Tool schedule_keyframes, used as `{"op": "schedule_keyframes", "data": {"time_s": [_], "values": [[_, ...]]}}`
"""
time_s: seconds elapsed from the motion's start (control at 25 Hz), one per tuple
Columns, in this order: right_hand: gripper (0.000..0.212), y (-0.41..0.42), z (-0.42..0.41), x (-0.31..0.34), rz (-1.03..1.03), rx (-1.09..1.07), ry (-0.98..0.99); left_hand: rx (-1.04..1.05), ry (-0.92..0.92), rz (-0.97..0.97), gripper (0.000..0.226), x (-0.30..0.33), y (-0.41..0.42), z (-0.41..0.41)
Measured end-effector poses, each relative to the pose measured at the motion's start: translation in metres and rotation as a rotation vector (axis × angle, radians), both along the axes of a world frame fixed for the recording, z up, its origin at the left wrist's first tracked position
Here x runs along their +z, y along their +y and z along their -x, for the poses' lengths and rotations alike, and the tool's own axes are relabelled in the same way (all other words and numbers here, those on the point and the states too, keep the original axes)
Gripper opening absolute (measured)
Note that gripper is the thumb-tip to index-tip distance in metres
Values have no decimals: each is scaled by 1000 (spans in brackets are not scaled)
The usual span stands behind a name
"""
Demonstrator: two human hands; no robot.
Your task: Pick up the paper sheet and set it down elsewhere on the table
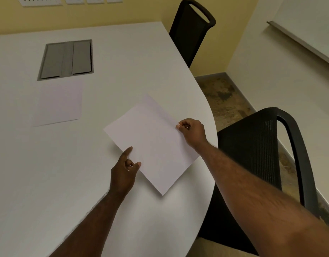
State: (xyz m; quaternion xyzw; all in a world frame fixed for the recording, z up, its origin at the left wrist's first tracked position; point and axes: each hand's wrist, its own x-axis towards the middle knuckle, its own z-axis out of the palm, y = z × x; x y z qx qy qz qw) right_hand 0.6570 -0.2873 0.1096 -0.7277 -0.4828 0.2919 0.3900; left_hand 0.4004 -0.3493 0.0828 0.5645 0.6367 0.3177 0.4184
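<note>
Sheet of paper [152,143] unfolded — left hand [123,173] and right hand [192,132] pinch its edges; second sheet [59,102] flat at ten o'clock.

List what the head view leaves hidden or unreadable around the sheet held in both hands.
- Underside of the held sheet: faces away from the camera.
- Left hand fingers under the sheet: the paper covers them.
- Right hand fingertips: curled behind the sheet's edge.
- Wall sockets: cut off by the top edge.
- Near chair seat: hidden by the table and right forearm.
</note>
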Motion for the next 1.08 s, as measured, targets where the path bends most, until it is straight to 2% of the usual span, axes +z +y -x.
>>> {"op": "schedule_keyframes", "data": {"time_s": [0.48, 0.6, 0.72, 0.76, 0.84, 0.96, 1.08], "values": [[17, 40, -25, -74, 306, 235, -386, 124, 92, 273, 73, -81, -8, -65], [33, 37, -27, -88, 318, 331, -534, 115, 173, 284, 77, -89, -8, -72], [67, 25, -22, -101, 339, 480, -746, 84, 289, 298, 82, -89, -8, -75], [70, 21, -19, -105, 348, 521, -775, 70, 341, 308, 83, -88, -8, -76], [64, 13, -16, -112, 374, 604, -809, 22, 506, 291, 85, -89, -10, -76], [57, 9, -19, -116, 438, 653, -778, -37, 782, 167, 88, -94, -16, -76], [58, 12, -27, -114, 447, 680, -754, -118, 793, 137, 95, -103, -22, -75]]}}
